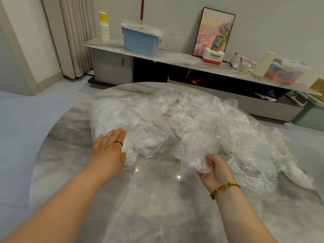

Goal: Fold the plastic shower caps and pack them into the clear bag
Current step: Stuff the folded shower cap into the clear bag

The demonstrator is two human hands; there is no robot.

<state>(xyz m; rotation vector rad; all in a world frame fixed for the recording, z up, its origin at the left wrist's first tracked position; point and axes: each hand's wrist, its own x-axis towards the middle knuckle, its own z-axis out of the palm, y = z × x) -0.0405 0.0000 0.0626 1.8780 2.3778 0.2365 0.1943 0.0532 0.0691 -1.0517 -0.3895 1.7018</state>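
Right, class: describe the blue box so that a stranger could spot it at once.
Look past the round table to the long low cabinet by the wall. Near its left end, between the cups and the picture, stands the box: the one pale blue tub, lid under plastic.

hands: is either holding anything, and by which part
The right hand grips a crumpled shower cap by its near bottom edge. The left hand, fingers straight, lies against the bag, holding nothing.

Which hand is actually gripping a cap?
The right hand, the braceleted one: it grips a crumpled shower cap. The left hand, ringed, is flat and open at the clear bag.
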